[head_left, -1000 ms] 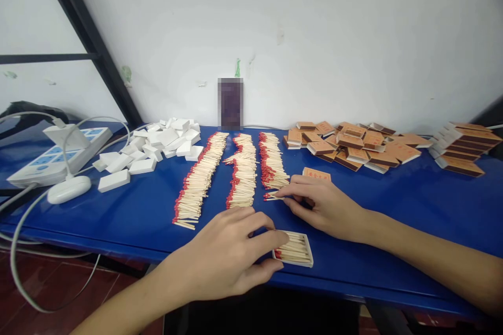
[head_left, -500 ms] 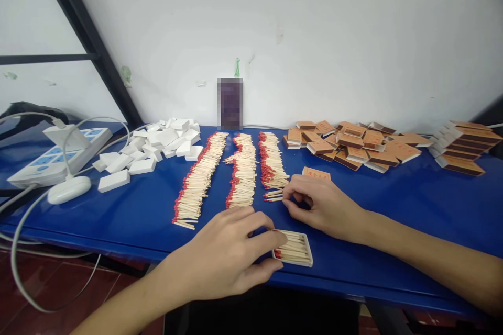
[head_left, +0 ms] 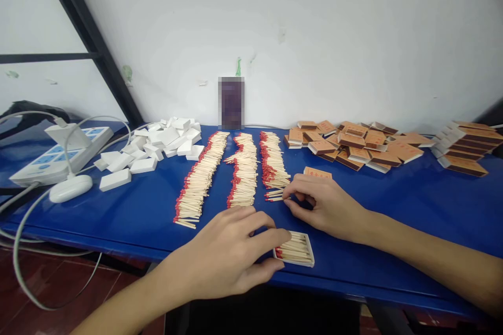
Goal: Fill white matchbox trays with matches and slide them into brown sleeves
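Note:
Near the front edge, my left hand steadies a white matchbox tray filled with red-tipped matches. Its thumb and fingers are at the tray's left end, partly covering the matches. My right hand pinches the plain ends of a few loose matches at the near end of the right-hand row of matches. Two more rows stand to its left, a middle row and a left row. One orange matchbox sleeve lies flat behind my right hand, partly hidden.
White trays are heaped at the back left. Orange matchbox sleeves form a pile at the back right, with stacked matchboxes beyond. A power strip with white cables lies far left. A blurred dark object leans against the wall.
The view has shifted very slightly. My left index fingertip reaches a little farther over the tray; my right hand stays at the loose matches.

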The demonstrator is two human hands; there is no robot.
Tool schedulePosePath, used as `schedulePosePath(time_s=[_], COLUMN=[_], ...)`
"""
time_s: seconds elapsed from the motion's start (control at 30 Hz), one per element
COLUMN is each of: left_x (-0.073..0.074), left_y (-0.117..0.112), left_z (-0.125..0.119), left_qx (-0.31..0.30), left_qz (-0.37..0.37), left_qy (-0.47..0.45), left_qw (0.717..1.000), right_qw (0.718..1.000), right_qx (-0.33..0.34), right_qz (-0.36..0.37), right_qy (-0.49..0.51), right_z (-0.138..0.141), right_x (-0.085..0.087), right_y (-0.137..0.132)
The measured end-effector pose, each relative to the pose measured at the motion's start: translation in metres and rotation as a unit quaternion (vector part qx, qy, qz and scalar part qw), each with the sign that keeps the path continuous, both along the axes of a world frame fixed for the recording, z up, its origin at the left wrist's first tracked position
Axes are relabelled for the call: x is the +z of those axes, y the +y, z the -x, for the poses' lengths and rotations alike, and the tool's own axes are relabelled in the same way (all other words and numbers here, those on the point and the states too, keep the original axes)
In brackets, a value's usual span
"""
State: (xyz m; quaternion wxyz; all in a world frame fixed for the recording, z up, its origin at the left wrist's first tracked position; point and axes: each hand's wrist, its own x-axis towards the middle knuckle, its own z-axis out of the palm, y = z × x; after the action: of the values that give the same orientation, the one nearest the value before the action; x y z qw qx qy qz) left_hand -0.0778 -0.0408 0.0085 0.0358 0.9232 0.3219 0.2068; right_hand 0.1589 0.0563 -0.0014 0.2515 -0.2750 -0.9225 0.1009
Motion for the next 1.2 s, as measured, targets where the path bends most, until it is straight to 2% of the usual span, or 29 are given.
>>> schedulePosePath(time_s=[0.33,0.57,1.2], left_x=[0.0013,0.0008,0.0009], left_y=[0.0001,0.0004,0.0001], left_z=[-0.0003,-0.0006,0.0001], left_qx=[0.002,0.003,-0.001], left_qz=[-0.004,-0.003,0.002], left_qy=[0.002,0.005,0.007], left_qw=[1.000,1.000,1.000], right_qw=[0.998,0.999,0.998], right_qx=[0.062,0.034,0.053], right_qz=[0.010,0.000,0.003], right_qy=[-0.001,-0.003,-0.020], right_z=[0.0000,-0.0003,-0.0019], right_x=[0.0059,0.0066,0.0079], right_y=[-0.0061,-0.0069,-0.0068])
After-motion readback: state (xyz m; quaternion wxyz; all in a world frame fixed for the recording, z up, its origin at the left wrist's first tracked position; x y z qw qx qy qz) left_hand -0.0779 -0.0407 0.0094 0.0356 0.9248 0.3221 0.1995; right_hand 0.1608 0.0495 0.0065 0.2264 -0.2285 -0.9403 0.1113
